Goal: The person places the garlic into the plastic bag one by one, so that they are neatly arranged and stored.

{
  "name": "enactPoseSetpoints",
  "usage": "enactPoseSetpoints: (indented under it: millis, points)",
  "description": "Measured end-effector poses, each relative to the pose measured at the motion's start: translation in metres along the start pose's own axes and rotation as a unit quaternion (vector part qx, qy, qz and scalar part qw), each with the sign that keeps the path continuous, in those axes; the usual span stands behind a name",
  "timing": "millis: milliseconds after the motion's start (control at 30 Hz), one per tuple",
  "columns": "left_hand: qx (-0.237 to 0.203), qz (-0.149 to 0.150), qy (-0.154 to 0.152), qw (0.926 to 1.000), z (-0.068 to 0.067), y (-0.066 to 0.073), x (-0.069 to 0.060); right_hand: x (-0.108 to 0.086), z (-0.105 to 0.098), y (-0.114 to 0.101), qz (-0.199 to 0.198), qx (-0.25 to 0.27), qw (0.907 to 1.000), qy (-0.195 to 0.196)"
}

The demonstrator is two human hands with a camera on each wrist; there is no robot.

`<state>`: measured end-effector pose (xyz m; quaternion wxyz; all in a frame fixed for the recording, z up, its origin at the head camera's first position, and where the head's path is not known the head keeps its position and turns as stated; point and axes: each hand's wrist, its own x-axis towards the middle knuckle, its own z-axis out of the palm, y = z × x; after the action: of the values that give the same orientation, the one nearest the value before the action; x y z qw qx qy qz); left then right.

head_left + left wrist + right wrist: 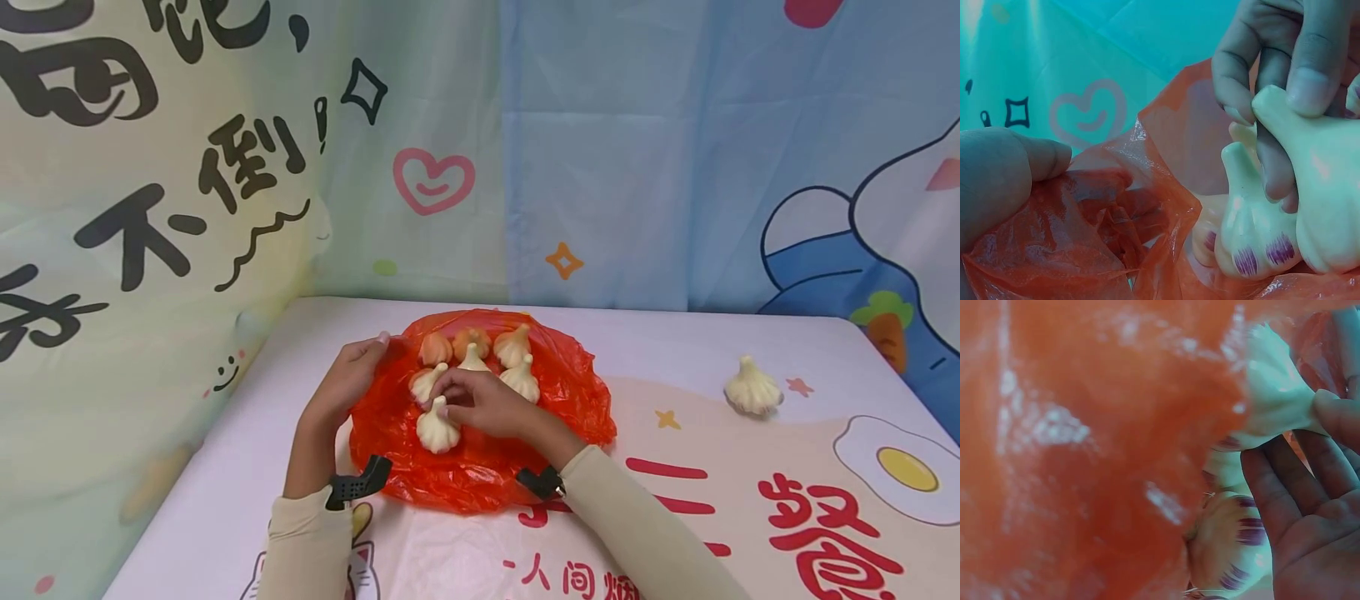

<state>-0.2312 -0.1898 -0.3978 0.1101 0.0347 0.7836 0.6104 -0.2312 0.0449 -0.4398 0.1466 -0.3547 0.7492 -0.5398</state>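
A red plastic bag (480, 483) lies spread on the table with several garlic bulbs (521, 379) in it. At its left edge my left hand (348, 379) grips the film, the thumb outside and the fingers behind the red plastic (1097, 219) in the left wrist view. My right hand (487, 404) reaches over the bag and pinches the neck of one pale garlic bulb (437, 429) between thumb and fingers. In the right wrist view this bulb (1275, 394) is partly hidden by the bag; another bulb (1229, 544) with purple streaks shows below it.
A lone garlic bulb (753, 388) sits on the table (675, 350) to the right of the bag. Behind the table hangs a printed curtain (600, 167). The table cover bears a fried-egg print (900, 471) and red lettering.
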Motion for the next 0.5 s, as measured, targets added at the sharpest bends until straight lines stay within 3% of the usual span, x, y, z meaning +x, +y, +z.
enactPoseSetpoints:
  millis: [300,500]
  points:
    - [0.000,0.005,0.002,1.0000,-0.0005,-0.0011,-0.0008,0.0005,0.0033,0.0048,0.013,-0.004,0.9999,-0.002]
    - [-0.003,0.012,0.002,0.9999,-0.0011,0.0010,-0.0018,-0.0005,0.0036,0.0018,0.036,-0.035,0.9986,0.015]
